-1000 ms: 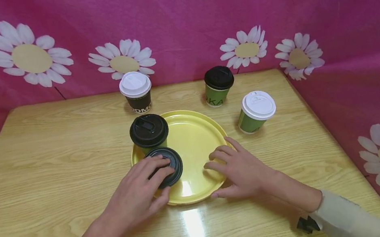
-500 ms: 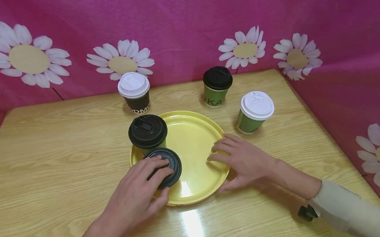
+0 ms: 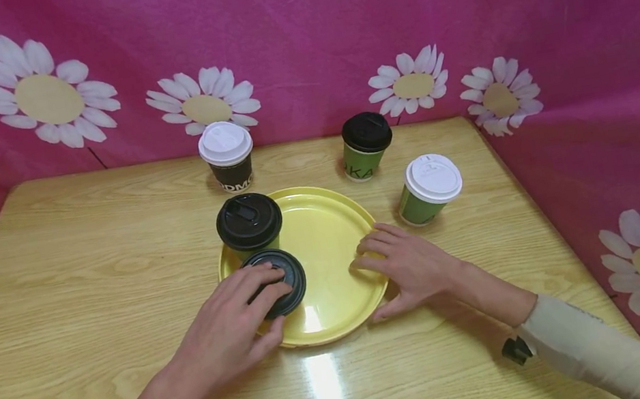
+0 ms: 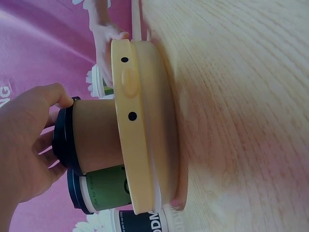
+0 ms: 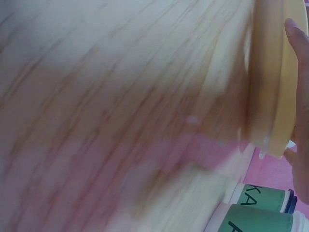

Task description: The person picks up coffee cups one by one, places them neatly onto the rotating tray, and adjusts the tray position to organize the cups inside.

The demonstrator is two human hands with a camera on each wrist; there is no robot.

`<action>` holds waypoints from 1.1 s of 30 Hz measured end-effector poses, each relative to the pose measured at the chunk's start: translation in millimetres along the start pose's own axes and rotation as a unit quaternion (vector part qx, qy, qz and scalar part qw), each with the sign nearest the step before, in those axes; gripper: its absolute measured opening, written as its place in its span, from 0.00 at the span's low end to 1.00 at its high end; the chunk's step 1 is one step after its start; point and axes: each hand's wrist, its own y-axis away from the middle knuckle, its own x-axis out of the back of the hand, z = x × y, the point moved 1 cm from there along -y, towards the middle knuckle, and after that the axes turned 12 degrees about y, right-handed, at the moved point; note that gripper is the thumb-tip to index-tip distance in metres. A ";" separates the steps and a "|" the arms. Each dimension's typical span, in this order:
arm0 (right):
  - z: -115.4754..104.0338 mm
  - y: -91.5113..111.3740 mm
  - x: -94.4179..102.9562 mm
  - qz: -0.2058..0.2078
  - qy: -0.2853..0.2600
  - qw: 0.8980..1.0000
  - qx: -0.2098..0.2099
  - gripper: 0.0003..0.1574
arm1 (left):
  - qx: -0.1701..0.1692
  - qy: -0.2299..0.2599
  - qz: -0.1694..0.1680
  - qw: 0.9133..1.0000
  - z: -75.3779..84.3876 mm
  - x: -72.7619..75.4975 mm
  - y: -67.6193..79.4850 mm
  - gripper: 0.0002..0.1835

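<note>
In the head view, a round yellow tray rests on the table with two lidded coffee cups on its left side. My left hand grips the nearer cup by its black lid; the left wrist view shows its brown wall, with thumb and fingers on opposite sides of the lid. Just behind it stands a green cup with a black lid. At the tray's right edge, my right hand holds the rim, its fingers curving over the edge and its thumb against the outer side.
Behind the tray stand a black cup with a white lid and a green cup with a black lid. A green cup with a white lid is close beyond my right hand. Pink flowered cloth hangs behind the wooden table.
My right hand has shifted slightly outward and away along the tray's right rim, then stayed there. The left hand, cups and tray keep their places.
</note>
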 end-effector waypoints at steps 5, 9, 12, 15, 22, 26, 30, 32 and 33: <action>1.6 2.1 -4.1 -0.008 0.018 1.000 0.004 0.50 | -0.001 0.001 0.001 1.000 0.3 0.3 0.4 0.19; 2.8 4.7 -7.2 -0.022 0.021 1.000 0.003 0.50 | 0.000 0.003 0.001 1.000 0.1 0.2 0.2 0.18; 3.4 5.4 -8.8 -0.027 0.019 0.999 0.002 0.49 | 0.000 0.003 0.001 1.000 0.2 0.2 0.1 0.18; 3.7 5.3 -9.6 -0.025 0.018 1.000 0.004 0.48 | -0.001 0.001 0.002 1.000 0.0 0.1 0.1 0.18; 2.7 5.5 -10.5 -0.020 0.015 1.000 0.004 0.47 | -0.001 -0.005 0.003 1.000 -0.9 -0.2 0.0 0.18; 1.0 5.4 -10.1 -0.013 0.013 1.000 0.003 0.47 | -0.001 -0.007 0.002 1.000 -1.7 -0.2 -0.1 0.19; -0.7 5.4 -10.0 -0.006 0.014 1.000 0.005 0.46 | -0.001 -0.008 0.001 1.000 -2.0 0.1 0.3 0.19; -1.4 5.4 -9.6 -0.003 0.014 1.000 0.005 0.46 | -0.001 -0.009 0.000 1.000 -2.2 0.3 0.4 0.19; -1.7 5.5 -9.4 -0.002 0.014 1.000 0.005 0.46 | -0.001 -0.009 0.000 1.000 -2.5 0.4 0.5 0.19</action>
